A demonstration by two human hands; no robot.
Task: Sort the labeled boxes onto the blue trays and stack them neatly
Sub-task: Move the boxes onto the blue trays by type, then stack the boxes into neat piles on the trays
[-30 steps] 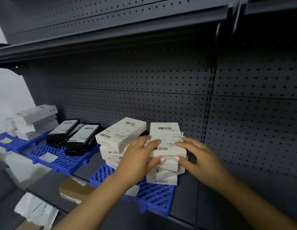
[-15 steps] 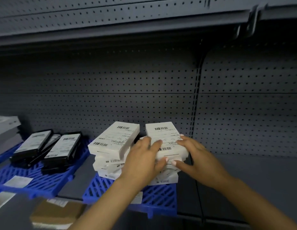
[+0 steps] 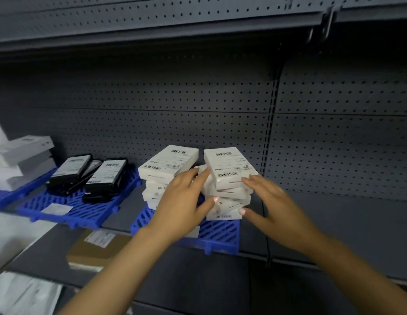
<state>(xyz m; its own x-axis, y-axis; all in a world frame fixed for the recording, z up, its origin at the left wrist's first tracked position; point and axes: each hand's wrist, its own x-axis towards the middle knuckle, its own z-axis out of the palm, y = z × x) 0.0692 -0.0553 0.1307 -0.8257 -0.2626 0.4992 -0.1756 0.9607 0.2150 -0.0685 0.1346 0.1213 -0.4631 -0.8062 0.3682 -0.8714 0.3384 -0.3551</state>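
On shelf, white box stack point(image 3: 228, 185) sits between hands point(image 3: 223, 201).

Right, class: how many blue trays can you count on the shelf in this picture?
3. One tray under the white box stacks by the hands, one under the black boxes left of it, one at the far left edge, partly cut off. More may lie out of view.

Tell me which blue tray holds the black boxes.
The middle blue tray, left of the hands: it carries the black boxes. The tray under the hands holds white boxes.
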